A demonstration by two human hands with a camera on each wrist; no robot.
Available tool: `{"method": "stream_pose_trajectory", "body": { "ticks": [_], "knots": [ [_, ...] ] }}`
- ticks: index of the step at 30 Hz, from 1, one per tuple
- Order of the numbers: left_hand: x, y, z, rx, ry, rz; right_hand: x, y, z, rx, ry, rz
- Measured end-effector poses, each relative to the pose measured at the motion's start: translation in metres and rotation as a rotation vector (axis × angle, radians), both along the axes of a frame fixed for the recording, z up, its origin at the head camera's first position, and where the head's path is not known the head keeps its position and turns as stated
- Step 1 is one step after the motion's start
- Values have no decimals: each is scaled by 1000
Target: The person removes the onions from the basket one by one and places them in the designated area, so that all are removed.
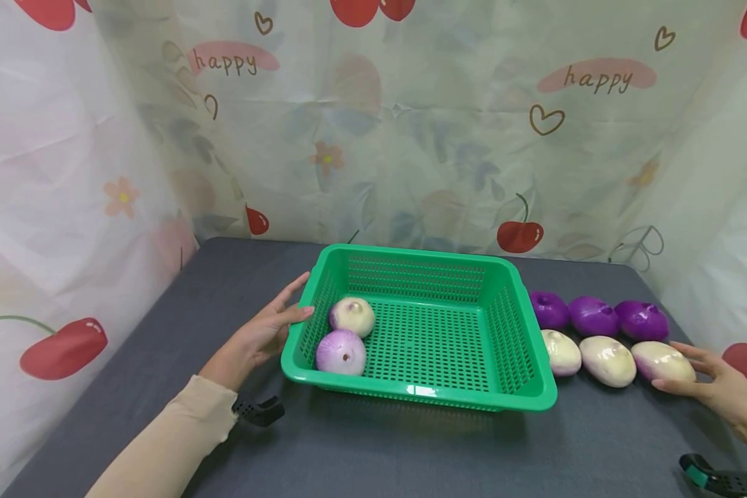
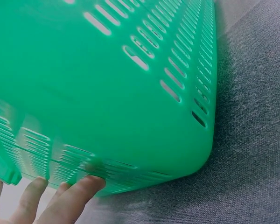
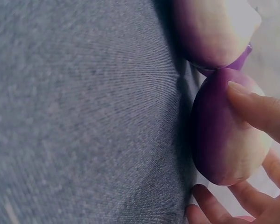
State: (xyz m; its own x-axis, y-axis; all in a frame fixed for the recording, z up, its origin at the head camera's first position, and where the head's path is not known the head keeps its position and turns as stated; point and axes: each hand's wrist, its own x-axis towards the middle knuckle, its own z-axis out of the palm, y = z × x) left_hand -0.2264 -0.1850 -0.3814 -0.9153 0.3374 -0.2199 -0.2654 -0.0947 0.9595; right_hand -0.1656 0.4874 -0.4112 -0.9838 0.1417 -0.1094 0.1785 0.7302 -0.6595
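The right wrist view shows me the deep purple flank of the egg-shaped vegetable (image 1: 662, 361) at the right end of the pale row; from my head I see mostly its white top. My right hand (image 1: 725, 387) holds it between thumb and fingers, though where my fingertips meet it is partly hidden, and I cannot tell whether it is raised off the table (image 1: 423, 449). It lies just beside the middle pale vegetable (image 1: 608, 361). My left hand (image 1: 264, 335) is spread at the left end of the green basket (image 1: 411, 392), thumb at the rim; only the left wrist view shows its fingers reaching along the slotted outer wall, and I cannot tell how firmly they press. That view shows little through the slots, so the contents come from my head view: a white onion (image 1: 353, 316) and a light purple onion (image 1: 341, 354) sit together against the left end, the white one farther from me. The basket's right rim covers part of the left pale vegetable (image 1: 564, 353) and the left purple vegetable (image 1: 549, 310); the middle purple vegetable (image 1: 593, 316) and right purple vegetable (image 1: 641, 320) lie behind the pale row. My right forearm is cut off at the edge.
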Motion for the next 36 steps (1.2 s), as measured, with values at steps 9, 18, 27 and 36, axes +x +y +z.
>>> {"method": "stream_pose_trajectory", "body": {
  "ticks": [9, 18, 27, 36],
  "knots": [
    [0, 0, 0, 5, 0, -2, 0, 0, 3, -10, -31, 41],
    [0, -1, -1, 6, 4, -7, -1, 2, 4, -18, -65, 63],
    [0, -1, -2, 9, 10, -15, -1, -1, 8, -54, -106, 64],
    [0, -1, -1, 9, 8, -10, -4, 7, 6, -80, -123, 75]
  ]
}}
